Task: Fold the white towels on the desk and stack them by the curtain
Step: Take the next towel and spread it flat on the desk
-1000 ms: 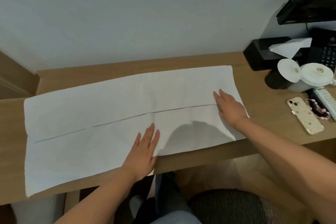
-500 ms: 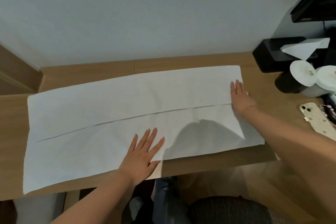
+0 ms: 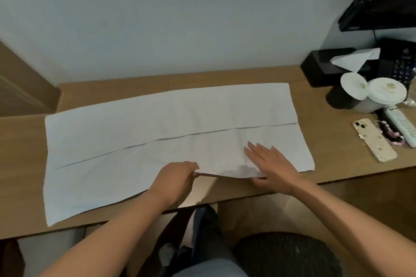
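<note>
Towel point(image 3: 157, 132): spread wide across the desk point(image 3: 326, 171), already doubled lengthwise, a fold edge running along its middle.
Left hand point(image 3: 174, 177): at the towel's near edge, fingers curled, pinching the hem and lifting it a touch off the desk.
Right hand point(image 3: 272, 164): just right of the left, fingers straight and flat on the cloth, thumb slipped under the same near edge.
Handling: soft, light and floppy, likely to sag and wrinkle between grips; best taken at the near hem with both hands spread apart.
Phone point(image 3: 373, 139): right of the towel, clear of it.
Cups point(image 3: 369, 94): farther right, behind the phone.
</note>
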### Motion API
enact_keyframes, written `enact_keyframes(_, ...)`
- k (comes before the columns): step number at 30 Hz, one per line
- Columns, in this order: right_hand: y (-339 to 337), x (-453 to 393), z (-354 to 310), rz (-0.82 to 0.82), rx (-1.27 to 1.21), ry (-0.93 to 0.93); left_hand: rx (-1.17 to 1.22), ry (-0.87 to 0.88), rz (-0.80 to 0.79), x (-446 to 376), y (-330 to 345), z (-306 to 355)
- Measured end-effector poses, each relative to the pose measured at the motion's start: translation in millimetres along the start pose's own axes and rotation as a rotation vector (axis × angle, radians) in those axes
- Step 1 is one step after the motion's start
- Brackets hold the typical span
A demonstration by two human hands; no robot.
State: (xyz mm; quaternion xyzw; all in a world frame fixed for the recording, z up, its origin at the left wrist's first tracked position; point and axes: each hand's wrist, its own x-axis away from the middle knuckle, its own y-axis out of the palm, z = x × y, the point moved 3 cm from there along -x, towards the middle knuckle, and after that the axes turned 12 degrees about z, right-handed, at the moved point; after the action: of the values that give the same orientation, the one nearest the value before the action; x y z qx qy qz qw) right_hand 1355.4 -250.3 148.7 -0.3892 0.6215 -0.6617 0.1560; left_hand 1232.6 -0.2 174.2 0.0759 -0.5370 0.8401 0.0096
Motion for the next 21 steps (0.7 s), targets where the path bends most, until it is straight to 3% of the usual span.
enact_keyframes(4,13.6,23.9,18.9,0.098,-0.02,0.238,-0.004,0.018,-0.048,12.5,-18.8,-7.4)
enact_keyframes(8,7.8,62.5,40.7,0.242,-0.201,0.4,-0.044,0.041,-0.23,17.8,-35.3,-20.8)
enact_keyframes(13,-32.8,75.3,68.3,0.039,-0.632,0.496,-0.11,0.042,-0.445,-8.1,-69.3,-32.9)
enact_keyframes(17,-77.6,52.3,89.1,0.202,-0.875,0.618,-0.082,0.046,-0.44,-48.7,-115.3,-40.1)
enact_keyframes(21,-82.1,14.8,99.2,0.222,-1.123,0.758,-0.115,0.024,-0.369,-104.8,-123.3,-51.6)
